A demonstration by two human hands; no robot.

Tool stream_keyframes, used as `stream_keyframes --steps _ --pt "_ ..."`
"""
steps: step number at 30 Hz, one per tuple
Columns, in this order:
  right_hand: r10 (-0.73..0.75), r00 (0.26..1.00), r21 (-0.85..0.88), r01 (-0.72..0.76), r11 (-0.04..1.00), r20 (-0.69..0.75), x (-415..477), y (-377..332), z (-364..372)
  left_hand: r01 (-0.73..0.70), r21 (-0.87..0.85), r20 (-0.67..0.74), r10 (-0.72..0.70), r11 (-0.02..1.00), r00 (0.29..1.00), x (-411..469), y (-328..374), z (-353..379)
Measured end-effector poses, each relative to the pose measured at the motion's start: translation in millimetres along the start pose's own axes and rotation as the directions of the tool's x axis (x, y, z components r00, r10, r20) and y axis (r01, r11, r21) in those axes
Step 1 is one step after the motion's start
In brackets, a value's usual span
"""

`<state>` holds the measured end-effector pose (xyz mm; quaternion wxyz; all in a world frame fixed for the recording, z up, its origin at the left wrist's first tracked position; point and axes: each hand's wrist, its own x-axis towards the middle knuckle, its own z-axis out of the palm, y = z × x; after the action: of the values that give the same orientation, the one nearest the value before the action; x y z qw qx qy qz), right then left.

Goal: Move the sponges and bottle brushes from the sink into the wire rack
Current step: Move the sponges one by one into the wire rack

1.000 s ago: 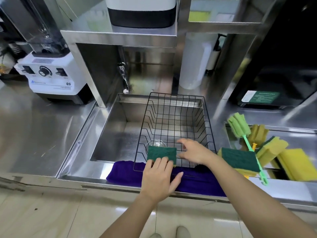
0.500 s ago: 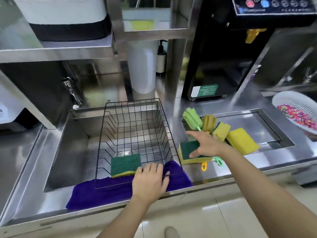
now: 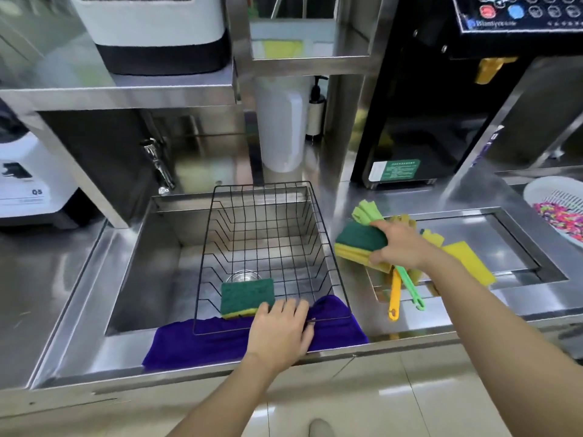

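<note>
Nearest us, our left hand (image 3: 279,331) lay flat, fingers spread and gripping nothing, on the purple cloth (image 3: 195,342) at the wire rack (image 3: 268,247) front rim. One green-topped sponge (image 3: 246,297) sat inside the rack. Farther right, our right hand (image 3: 399,246) pinched a second sponge (image 3: 361,244) above the shallow sink (image 3: 520,247), over two bottle brushes (image 3: 405,290) and yellow sponges (image 3: 467,260).

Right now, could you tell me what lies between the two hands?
In the head view, the wire rack's right wall and bare steel counter separate left hand from right hand.
</note>
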<state>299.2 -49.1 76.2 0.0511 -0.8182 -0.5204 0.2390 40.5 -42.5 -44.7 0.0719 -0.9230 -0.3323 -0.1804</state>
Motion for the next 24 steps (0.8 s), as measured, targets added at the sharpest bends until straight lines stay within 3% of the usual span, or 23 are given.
stream_keyframes --steps 4,7,12,24 --pt "-0.081 0.988 0.080 0.092 0.992 -0.134 16 -36 -3 0.063 0.032 -0.027 -0.063 0.997 0.998 -15 -26 -8" --pt "-0.133 0.981 0.170 0.156 0.973 -0.138 31 -68 16 0.107 0.050 -0.077 -0.103 0.993 0.992 -28 -46 -10" --pt "-0.251 0.968 0.139 0.251 0.958 -0.013 50 -115 61 0.147 0.055 -0.138 -0.138 0.988 0.981 -36 -52 -11" --pt "-0.367 0.899 0.127 0.346 0.930 0.239 77 -160 121 0.161 0.026 -0.138 -0.156 0.987 0.978 -37 -52 -8"
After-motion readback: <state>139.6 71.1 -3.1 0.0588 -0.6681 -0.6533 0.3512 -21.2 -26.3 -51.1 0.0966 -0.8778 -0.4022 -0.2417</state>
